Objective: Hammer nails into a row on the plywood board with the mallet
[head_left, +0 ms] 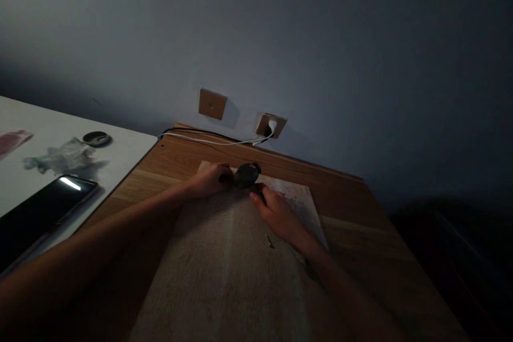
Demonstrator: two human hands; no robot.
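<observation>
A small dark round object (246, 175), too dim to name, sits at the far end of a pale board (224, 267) lying on a wooden table (360, 224). My left hand (210, 179) is closed against its left side, fingers curled. On the object's right side my right hand (278, 215) grips a dark part of it with its fingertips. A small metal piece, perhaps a screw (270, 240), lies on the board just beside my right wrist.
A white cable (208, 140) runs along the table's back edge to a plug in a wall socket (271, 125); a second wall plate (212, 103) is left of it. On a white surface (128, 144) at left lie a dark phone (44, 208), crumpled plastic (64, 157) and a dark round lid (96, 138).
</observation>
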